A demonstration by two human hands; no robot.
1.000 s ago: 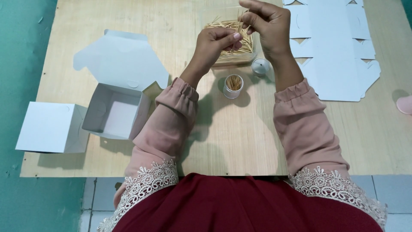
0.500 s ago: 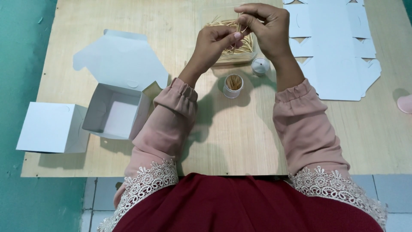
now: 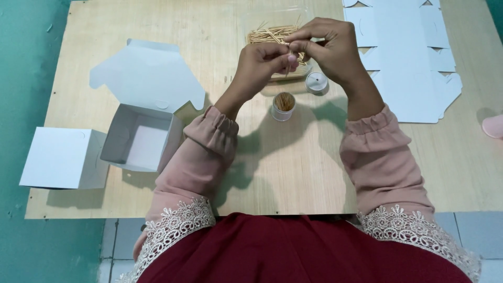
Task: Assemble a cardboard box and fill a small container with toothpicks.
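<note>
Wooden board (image 3: 293, 173), bare stretch below hands (image 3: 298, 52) over toothpick jar (image 3: 284, 106).

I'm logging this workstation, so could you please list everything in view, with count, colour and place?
Wooden board: one, pale tan, under everything.
Toothpick tray: one, clear, loose toothpicks, top centre.
Toothpick jar: one, clear, filled, centre.
Jar lid: one, whitish, beside the jar.
Open box: one, white, left.
Closed box: one, white, far left.
Flat box blanks: several, white, top right.
Pink object: one, right edge.
Left hand: pinching toothpicks.
Right hand: pinching toothpicks.
</note>
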